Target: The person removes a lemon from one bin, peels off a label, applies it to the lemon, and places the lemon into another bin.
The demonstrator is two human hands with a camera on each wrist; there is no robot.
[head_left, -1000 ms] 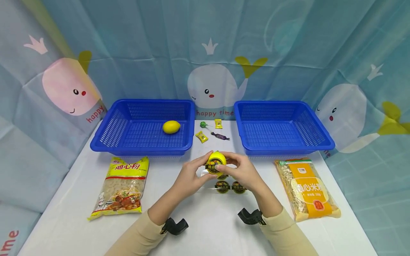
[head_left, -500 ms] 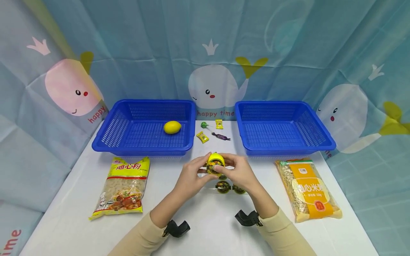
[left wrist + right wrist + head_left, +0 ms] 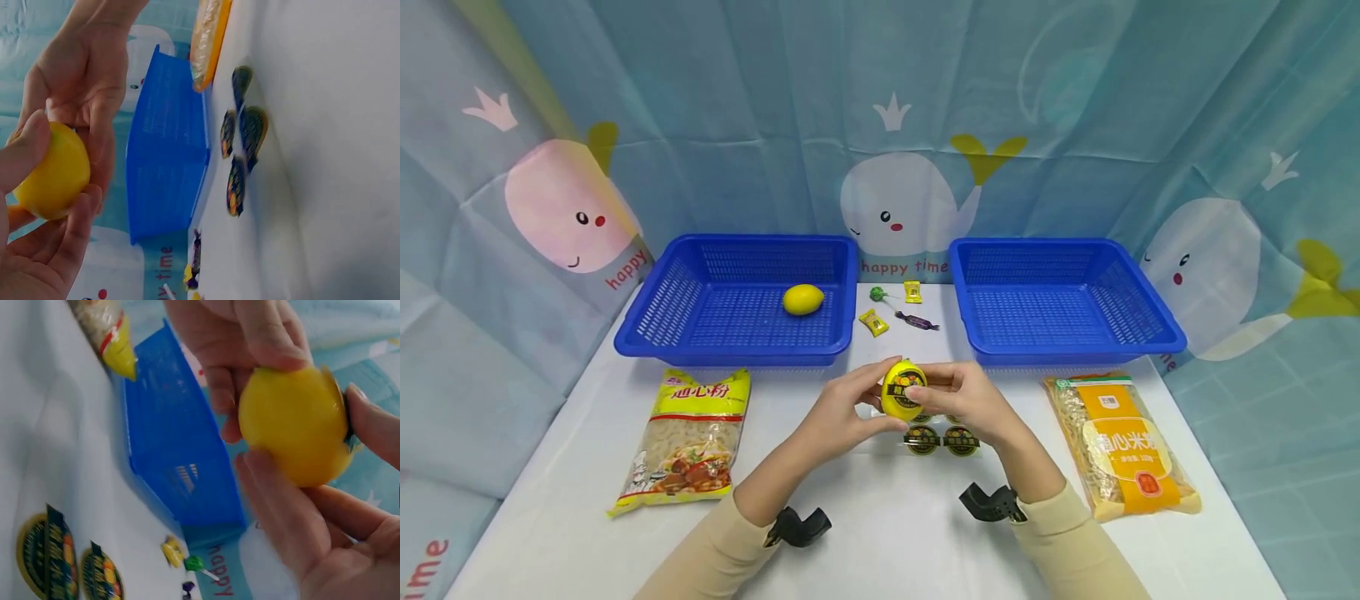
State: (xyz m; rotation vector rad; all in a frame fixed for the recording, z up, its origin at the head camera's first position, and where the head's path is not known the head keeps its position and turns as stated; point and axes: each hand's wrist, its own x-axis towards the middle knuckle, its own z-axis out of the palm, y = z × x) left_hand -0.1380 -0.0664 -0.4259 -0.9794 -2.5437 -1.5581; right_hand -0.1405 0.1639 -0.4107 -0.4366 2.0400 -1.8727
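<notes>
Lemon (image 3: 903, 390) pinched between left hand (image 3: 842, 414) and right hand (image 3: 970, 402) — above open table (image 3: 887, 533), baskets well apart.

We see two baskets at the back of the bench (image 3: 880, 533), the left basket (image 3: 737, 300) holding a lemon (image 3: 803, 299), the right basket (image 3: 1063, 300) well apart. Between them lie sweets (image 3: 895, 308). A pasta bag (image 3: 688, 437) lies before the left basket, a noodle bag (image 3: 1123, 446) before the right. Stickers (image 3: 940, 439) lie between the bags.
</notes>
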